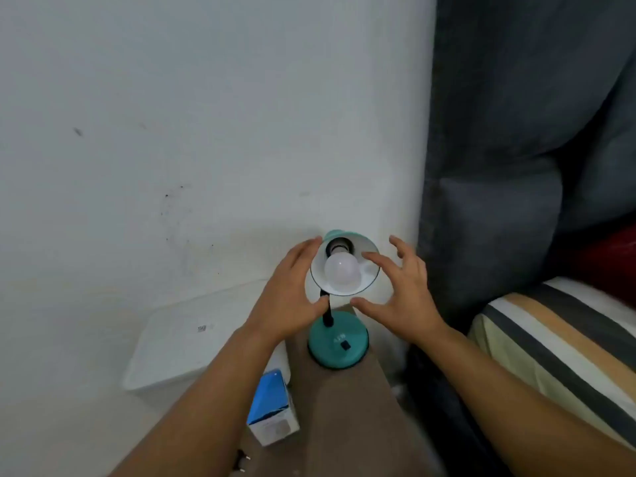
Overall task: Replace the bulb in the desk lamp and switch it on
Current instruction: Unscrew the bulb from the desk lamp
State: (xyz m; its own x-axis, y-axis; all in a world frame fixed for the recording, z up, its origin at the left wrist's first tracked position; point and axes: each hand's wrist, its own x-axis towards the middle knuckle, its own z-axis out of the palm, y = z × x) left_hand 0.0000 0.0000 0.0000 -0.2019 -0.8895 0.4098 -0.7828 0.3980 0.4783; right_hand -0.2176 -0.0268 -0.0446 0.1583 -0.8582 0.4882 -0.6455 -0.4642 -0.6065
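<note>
A teal desk lamp stands on a brown table (347,407), its round base (339,340) carrying a black rocker switch (345,345). The white-lined shade (370,270) is tilted toward me, and a white bulb (342,271) sits in its socket, unlit. My left hand (292,297) is open against the shade's left rim, thumb under it. My right hand (402,290) is spread open at the shade's right side, fingertips near the bulb, holding nothing. A blue and white bulb box (272,407) lies on the table's left edge.
A white wall fills the left and back. A white lidded bin (179,346) sits left of the table. A black plug (241,461) lies at the table's near edge. A grey headboard (516,166) and striped bedding (557,342) are on the right.
</note>
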